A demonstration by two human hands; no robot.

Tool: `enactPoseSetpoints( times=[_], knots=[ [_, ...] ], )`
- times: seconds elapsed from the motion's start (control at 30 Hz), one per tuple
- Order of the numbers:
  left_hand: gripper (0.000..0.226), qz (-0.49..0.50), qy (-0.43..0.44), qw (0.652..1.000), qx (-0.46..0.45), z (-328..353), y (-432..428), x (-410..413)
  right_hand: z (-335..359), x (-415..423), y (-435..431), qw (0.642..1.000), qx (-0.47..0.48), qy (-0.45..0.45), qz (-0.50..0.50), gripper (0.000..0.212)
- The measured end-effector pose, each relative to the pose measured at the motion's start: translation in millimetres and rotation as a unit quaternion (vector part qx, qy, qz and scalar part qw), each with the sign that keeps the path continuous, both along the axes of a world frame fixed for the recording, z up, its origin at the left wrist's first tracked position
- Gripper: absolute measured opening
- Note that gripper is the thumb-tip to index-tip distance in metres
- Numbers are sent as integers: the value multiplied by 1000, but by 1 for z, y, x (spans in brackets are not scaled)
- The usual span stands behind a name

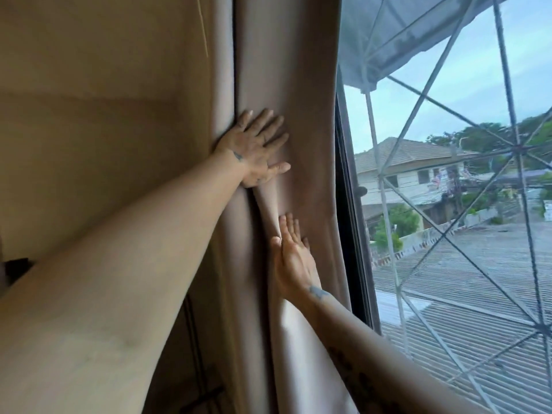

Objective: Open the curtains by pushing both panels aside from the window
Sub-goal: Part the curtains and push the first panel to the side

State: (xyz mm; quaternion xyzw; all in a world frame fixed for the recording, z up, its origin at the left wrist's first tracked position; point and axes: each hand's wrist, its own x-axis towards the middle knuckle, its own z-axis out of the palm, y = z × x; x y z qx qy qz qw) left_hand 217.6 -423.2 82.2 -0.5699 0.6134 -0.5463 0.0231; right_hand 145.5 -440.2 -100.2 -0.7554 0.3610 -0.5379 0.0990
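A beige curtain panel (pixel 286 64) hangs bunched in vertical folds against the wall, left of the window (pixel 448 180). My left hand (pixel 254 147) lies flat on the folds with fingers spread, palm pressing the fabric. Lower down, my right hand (pixel 294 258) also rests flat on the same panel, fingers together and pointing up. Neither hand grips the cloth. The window glass to the right of the panel's edge is uncovered. A second panel is not in view.
A plain beige wall (pixel 104 100) fills the left side. The dark window frame (pixel 349 210) runs along the curtain's right edge. Outside are a white metal grille (pixel 507 121), corrugated roofs and houses.
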Motion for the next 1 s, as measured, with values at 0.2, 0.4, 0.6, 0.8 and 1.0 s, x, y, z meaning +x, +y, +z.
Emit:
enactPoseSetpoints(
  times=[0.2, 0.4, 0.6, 0.8, 1.0],
  knots=[
    [69, 38, 14, 999, 10, -1, -14, 11, 1, 14, -22, 999, 10, -1, 38, 49],
    [69, 47, 22, 999, 13, -2, -32, 19, 4, 17, -37, 998, 22, 3, 57, 48],
    [69, 45, 26, 999, 14, -3, -36, 19, 4, 16, -45, 998, 27, 15, 56, 48],
    [69, 37, 23, 999, 19, -5, -30, 16, 3, 11, -38, 999, 24, 22, 42, 48],
    [70, 5, 24, 999, 30, -10, -13, 12, -2, 3, -20, 999, 32, 28, 13, 48]
  ],
)
